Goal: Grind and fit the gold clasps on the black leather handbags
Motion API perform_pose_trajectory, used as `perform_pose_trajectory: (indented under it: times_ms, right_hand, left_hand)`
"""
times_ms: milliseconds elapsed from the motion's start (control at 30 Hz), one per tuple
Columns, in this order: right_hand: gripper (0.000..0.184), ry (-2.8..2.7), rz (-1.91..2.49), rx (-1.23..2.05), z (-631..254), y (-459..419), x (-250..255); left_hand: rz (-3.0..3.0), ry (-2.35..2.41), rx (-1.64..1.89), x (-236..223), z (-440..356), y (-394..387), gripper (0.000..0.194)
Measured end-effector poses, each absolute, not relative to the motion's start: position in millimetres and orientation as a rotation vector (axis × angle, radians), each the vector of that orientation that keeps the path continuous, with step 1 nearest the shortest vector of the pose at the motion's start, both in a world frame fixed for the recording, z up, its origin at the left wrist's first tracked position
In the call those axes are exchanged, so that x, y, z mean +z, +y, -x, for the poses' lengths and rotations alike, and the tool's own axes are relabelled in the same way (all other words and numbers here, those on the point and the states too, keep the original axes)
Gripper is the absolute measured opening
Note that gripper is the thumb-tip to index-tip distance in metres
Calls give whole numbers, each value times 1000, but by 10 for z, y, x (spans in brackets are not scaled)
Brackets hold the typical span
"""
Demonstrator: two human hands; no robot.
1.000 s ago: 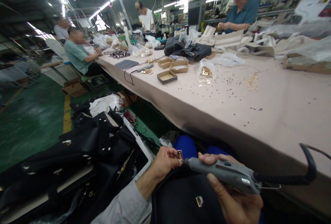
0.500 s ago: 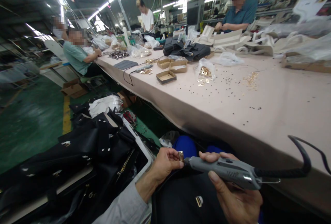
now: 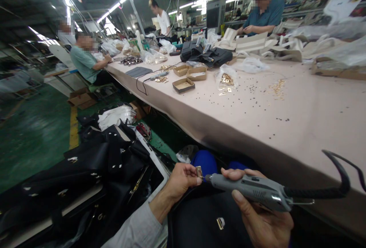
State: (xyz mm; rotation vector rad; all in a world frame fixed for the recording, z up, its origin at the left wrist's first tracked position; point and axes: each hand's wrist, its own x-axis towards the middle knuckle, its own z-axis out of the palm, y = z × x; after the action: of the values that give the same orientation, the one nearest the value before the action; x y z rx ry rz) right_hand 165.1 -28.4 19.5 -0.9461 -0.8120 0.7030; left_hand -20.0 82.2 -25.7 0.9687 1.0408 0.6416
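Spanning the right grip (image 3: 264, 217) is a screwdriver (image 3: 249, 191).

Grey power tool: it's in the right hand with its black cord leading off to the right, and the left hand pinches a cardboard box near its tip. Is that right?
Not quite: the left hand pinches a small gold-toned metal piece, not a cardboard box, as the head view shows. The grey power tool is in the right hand, its black cord leading right.

Gray tool (image 3: 251, 190), lower right: looked like smooth plastic.
Little plate (image 3: 199, 171), lower middle: was shiny metal.
Black piece (image 3: 200, 219), bottom middle: looked smooth, dull.
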Motion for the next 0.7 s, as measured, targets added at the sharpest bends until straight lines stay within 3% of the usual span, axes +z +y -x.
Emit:
perform_pose_trajectory:
  times_ms: [367, 700]
  right_hand:
    - [45, -940, 920, 686, -1665, -312, 168]
    - [43, -914, 925, 678, -1640, -323, 207]
  left_hand:
    - [-944, 1040, 666, -286, 205, 812, 35]
    - [-975, 1078, 668, -196, 158, 804, 26]
